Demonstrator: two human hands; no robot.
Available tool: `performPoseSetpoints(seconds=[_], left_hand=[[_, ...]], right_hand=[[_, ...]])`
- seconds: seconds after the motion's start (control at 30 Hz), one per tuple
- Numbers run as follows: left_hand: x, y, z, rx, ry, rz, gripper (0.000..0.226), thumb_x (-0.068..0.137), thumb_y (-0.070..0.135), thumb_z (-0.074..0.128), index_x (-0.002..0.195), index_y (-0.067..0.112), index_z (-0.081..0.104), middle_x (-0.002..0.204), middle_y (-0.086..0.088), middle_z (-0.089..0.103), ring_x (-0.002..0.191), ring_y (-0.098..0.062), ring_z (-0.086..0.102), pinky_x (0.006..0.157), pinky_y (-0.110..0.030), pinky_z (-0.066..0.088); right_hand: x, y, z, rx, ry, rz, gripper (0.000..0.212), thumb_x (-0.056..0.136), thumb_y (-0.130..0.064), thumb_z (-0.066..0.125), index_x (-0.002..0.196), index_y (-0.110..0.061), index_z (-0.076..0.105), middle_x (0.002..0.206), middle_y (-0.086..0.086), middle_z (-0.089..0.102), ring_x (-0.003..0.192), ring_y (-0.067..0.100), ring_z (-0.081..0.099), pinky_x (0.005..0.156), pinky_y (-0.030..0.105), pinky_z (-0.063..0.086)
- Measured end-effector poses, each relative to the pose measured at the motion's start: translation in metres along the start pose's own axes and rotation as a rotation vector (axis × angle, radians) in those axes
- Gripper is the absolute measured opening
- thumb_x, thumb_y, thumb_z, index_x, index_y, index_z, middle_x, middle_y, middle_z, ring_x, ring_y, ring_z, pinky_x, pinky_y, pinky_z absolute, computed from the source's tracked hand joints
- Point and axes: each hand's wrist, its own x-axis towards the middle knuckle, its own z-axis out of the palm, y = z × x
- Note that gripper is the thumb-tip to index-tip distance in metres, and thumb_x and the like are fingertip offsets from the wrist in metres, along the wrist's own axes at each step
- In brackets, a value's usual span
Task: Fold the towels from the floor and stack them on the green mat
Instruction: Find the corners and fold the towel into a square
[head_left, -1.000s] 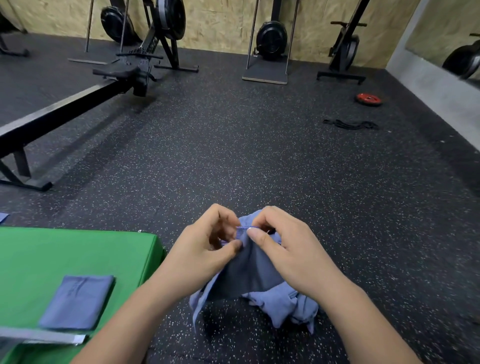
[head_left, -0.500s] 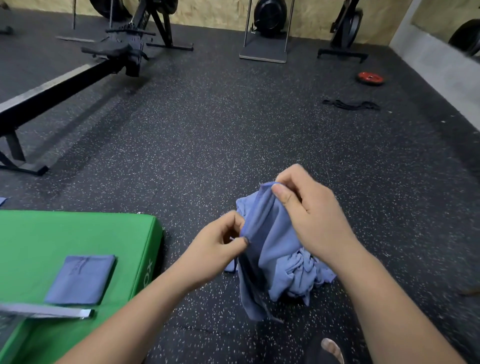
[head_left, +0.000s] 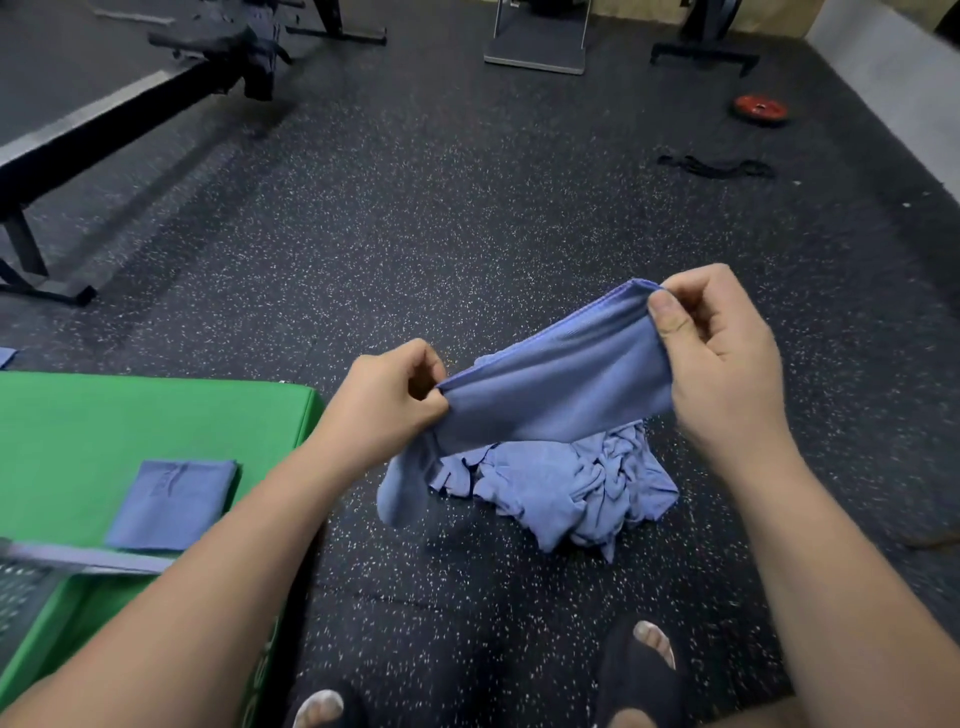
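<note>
**Left hand** (head_left: 387, 400): forearm enters from 7 o'clock. Fingers curled, thumb and forefinger pinching one end of the held towel's top hem.

**Right hand** (head_left: 722, 353): forearm enters from 5 o'clock, carried higher than the left. Thumb pressed against curled fingers, pinching the hem's other end.

**Held towel** (head_left: 556, 384): blue, stretched taut between both hands. Its hem slopes up toward 2 o'clock, and a loose tail droops below the left hand.

**Towel pile** (head_left: 571, 483): crumpled blue cloths on the floor (head_left: 467, 234), at 6 o'clock of the held towel. Contact between them cannot be made out.

**Green mat** (head_left: 130, 415): on the floor at 9 o'clock of the pile.

**Folded towel** (head_left: 174, 504): one blue square lying flat on the mat, at 8 o'clock of the left hand.

**Weight plate** (head_left: 761, 108): red, far off at 1 o'clock.
</note>
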Motion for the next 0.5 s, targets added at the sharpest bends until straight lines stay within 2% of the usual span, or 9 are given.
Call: performPoseSetpoints(seconds=[0.13,0.2,0.3,0.37,0.5], left_hand=[[0.004,-0.006,-0.006,0.031,0.036,-0.037,0.016,0.077,0.022,0.073,0.082,0.034,0.064,0.073,0.015,0.073,0.074,-0.009,0.071,0.076,-0.037,0.060],[0.006,-0.008,-0.007,0.030,0.046,-0.032,0.013,0.078,0.023,0.074,0.083,0.032,0.065,0.074,0.014,0.073,0.073,-0.009,0.070,0.076,-0.035,0.059],[0.008,-0.008,-0.006,-0.045,0.032,-0.029,0.013,0.086,0.021,0.077,0.084,0.029,0.068,0.076,0.016,0.074,0.069,-0.001,0.066,0.071,-0.027,0.052],[0.008,-0.006,-0.007,-0.093,0.031,-0.024,0.014,0.092,0.023,0.078,0.085,0.028,0.067,0.076,0.017,0.072,0.065,0.002,0.060,0.067,-0.021,0.046],[0.009,-0.004,-0.007,-0.199,0.038,-0.037,0.014,0.097,0.025,0.076,0.087,0.028,0.067,0.076,0.014,0.070,0.065,-0.003,0.056,0.067,-0.029,0.047]], right_hand=[[0.002,0.006,0.000,0.015,0.061,0.036,0.012,0.111,-0.021,0.057,0.103,-0.014,0.062,0.089,-0.015,0.061,0.083,-0.007,0.053,0.077,0.012,0.040],[0.003,0.005,0.004,0.011,0.086,0.036,0.012,0.111,-0.022,0.057,0.104,-0.014,0.061,0.084,-0.015,0.057,0.077,-0.005,0.051,0.073,0.013,0.039],[0.007,0.003,0.009,0.027,0.120,0.061,0.016,0.111,-0.028,0.057,0.104,-0.015,0.061,0.069,-0.018,0.048,0.066,0.001,0.043,0.064,0.019,0.036],[0.009,0.006,0.014,0.034,0.120,0.076,0.016,0.111,-0.030,0.057,0.104,-0.015,0.061,0.068,-0.019,0.049,0.065,0.002,0.043,0.063,0.021,0.037],[0.000,0.020,0.026,0.064,0.093,0.152,0.014,0.109,-0.032,0.061,0.102,-0.019,0.062,0.071,-0.005,0.055,0.066,0.006,0.046,0.065,0.032,0.039]])
